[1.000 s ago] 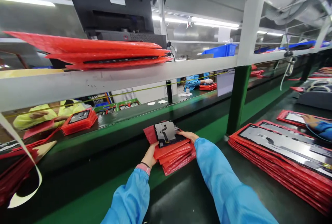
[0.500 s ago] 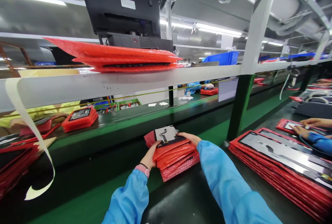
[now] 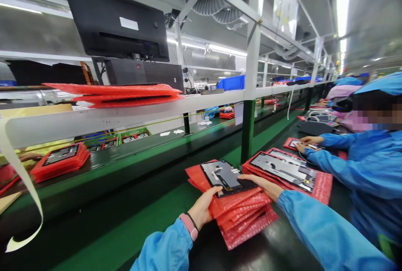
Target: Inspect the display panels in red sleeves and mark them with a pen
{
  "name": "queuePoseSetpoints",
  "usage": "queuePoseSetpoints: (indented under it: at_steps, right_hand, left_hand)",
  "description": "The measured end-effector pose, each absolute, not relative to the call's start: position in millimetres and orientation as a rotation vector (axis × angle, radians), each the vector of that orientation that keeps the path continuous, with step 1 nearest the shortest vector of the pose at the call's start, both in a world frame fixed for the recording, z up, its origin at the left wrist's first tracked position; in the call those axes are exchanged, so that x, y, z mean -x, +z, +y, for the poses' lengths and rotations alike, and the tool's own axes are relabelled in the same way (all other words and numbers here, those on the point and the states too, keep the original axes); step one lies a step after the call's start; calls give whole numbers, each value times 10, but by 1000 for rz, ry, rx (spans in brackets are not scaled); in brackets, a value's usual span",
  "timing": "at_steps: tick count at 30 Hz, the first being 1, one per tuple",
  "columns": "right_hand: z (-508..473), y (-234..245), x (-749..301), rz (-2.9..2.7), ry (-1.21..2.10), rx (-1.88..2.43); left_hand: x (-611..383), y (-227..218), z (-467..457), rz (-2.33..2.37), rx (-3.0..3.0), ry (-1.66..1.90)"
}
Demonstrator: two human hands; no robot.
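A stack of red bubble-wrap bags with a dark flat panel on top sits on the black belt in front of me. My left hand grips the stack's near left edge, thumb on top. On the right edge rests my right hand, fingers closed along the top bag. Both sleeves are blue.
A second red stack with a long panel lies just right. A co-worker in blue works at the right. A shelf rail overhead carries red bags and a monitor. Another red stack sits far left.
The view has swung right, revealing the co-worker. My hands have drawn the red stack nearer and to the right, close beside the long-panel stack.
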State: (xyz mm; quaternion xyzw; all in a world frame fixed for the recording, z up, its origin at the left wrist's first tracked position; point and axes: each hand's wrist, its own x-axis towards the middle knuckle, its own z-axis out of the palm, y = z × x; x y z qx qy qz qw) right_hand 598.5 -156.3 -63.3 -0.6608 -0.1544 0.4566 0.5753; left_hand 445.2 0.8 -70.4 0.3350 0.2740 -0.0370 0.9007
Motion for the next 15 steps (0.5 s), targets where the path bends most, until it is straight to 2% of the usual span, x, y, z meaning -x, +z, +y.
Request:
queuePoseSetpoints:
  at_steps: [8, 15]
  right_hand:
    - [-2619, -711, -6041, -303, 920, 1834]
    - [-2863, -676, -6157, -443, 586, 2041]
  left_hand:
    - [-4607, -995, -1057, 538, -780, -231]
    - [-4769, -1111, -1665, 519, -971, -265]
